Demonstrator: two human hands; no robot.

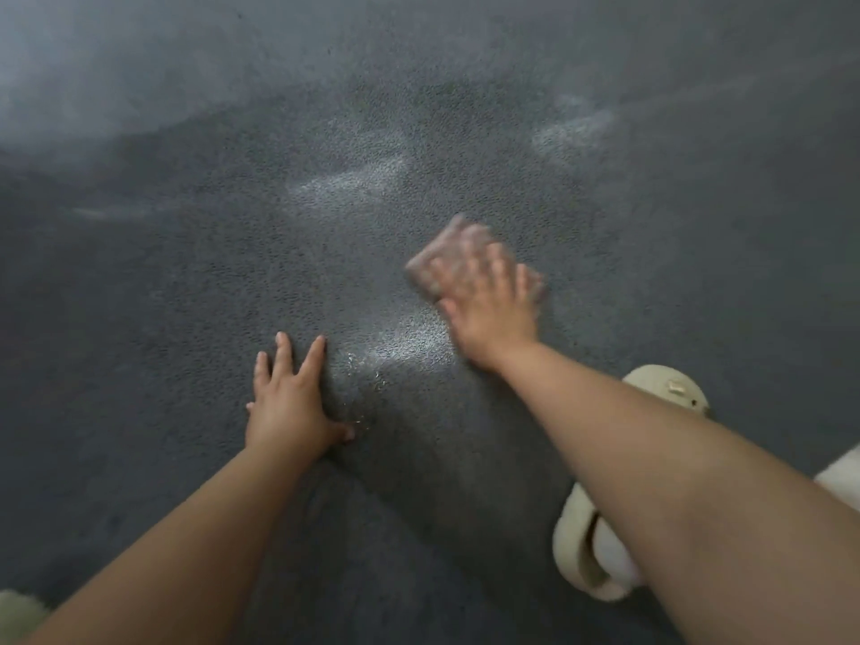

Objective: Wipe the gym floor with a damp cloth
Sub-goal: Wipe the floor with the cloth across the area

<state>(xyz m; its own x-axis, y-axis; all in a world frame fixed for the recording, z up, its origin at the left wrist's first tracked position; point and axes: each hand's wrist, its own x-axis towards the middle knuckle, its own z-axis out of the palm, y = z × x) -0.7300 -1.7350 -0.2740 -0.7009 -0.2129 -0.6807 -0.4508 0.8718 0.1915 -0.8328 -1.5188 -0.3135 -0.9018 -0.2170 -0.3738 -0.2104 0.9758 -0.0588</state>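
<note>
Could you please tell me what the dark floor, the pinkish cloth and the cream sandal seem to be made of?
Dark grey floor: probably rubber or vinyl, with a pebbled grain and wet sheen.
Pinkish folded cloth under the right hand: soft fabric, likely; motion blur hides the weave.
Cream sandal: moulded foam or rubber, apparently, smooth and matte.
</note>
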